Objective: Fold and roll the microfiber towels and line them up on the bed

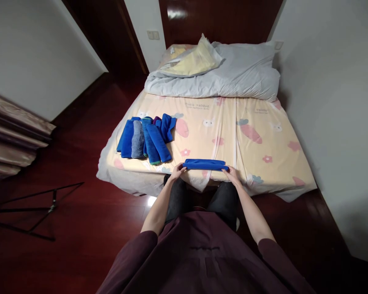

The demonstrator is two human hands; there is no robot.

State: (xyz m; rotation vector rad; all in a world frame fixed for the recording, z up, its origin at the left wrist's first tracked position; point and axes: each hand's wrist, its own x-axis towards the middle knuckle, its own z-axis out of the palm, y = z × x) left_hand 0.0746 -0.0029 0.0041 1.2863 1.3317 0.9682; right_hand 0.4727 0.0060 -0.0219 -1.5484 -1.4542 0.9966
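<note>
A blue towel (205, 164), folded or rolled into a long narrow strip, lies across the near edge of the bed. My left hand (178, 170) grips its left end, fingers closed on the cloth. At the opposite end, my right hand (231, 173) pinches the near right corner. To the left on the bed rests a pile of rolled towels (127, 139), mostly blue, with a grey towel (138, 139) among them and a bit of purple cloth behind. Some of these rolls overlap, so their undersides are hidden.
The bed (270, 139) wears a yellow sheet printed with carrots and flowers. A grey quilt (245, 73) and a yellow pillow (196, 61) lie at its head. Black tripod legs (52, 208) stand on the dark red floor at left, near a striped curtain (15, 134).
</note>
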